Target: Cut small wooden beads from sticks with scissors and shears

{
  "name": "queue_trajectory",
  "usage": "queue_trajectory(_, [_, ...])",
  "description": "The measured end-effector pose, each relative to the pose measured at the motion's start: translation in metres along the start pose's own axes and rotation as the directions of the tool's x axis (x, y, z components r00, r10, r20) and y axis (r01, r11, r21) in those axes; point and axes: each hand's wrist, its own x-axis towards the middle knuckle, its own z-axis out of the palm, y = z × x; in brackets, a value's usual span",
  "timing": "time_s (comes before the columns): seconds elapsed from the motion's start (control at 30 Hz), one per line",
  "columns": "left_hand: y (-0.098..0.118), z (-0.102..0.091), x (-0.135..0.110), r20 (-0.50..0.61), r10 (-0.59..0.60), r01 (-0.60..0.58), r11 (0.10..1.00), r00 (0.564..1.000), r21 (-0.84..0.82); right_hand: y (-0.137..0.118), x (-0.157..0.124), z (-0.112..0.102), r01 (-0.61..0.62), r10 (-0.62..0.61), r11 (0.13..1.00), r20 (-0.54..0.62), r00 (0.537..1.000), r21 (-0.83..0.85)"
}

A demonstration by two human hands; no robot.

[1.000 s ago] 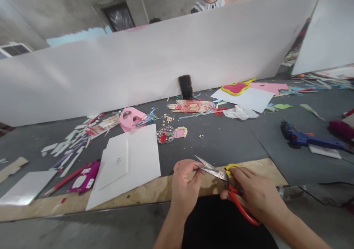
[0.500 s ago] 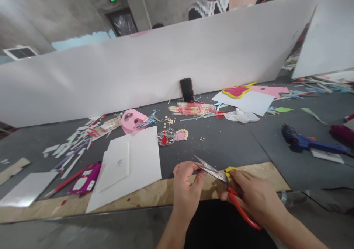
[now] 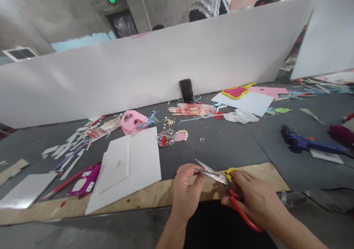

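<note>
The scissors (image 3: 218,177), gripped by the handles in the right hand (image 3: 254,194), run leftward and away, parted blades ending at the left hand (image 3: 188,187), whose pinched fingertips' hold cannot be told.

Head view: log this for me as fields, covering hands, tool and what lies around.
Left hand: fingertips at the scissor blades; anything pinched is too small to tell
Right hand: grips scissors by the handles
Blades: parted
Left side: white sheets
Far right: blue tool
Beyond hands: loose pale bits
By white partition: dark phone
</note>
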Motion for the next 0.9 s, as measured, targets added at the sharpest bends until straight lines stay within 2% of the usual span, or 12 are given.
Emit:
queue_trajectory(0.4, [0.0012,-0.0007,0.0009,0.007,-0.032,0.032,0.999,0.999,0.009,0.0054,-0.0003,0.0054,-0.002,0.003,0.999,0.020,1.000,-0.036])
queue_trajectory(0.9, [0.0035,-0.0008,-0.0017,-0.015,-0.043,0.043,0.999,0.999,0.002,0.0018,0.0016,0.0066,0.125,-0.130,0.991,-0.103,0.986,-0.050])
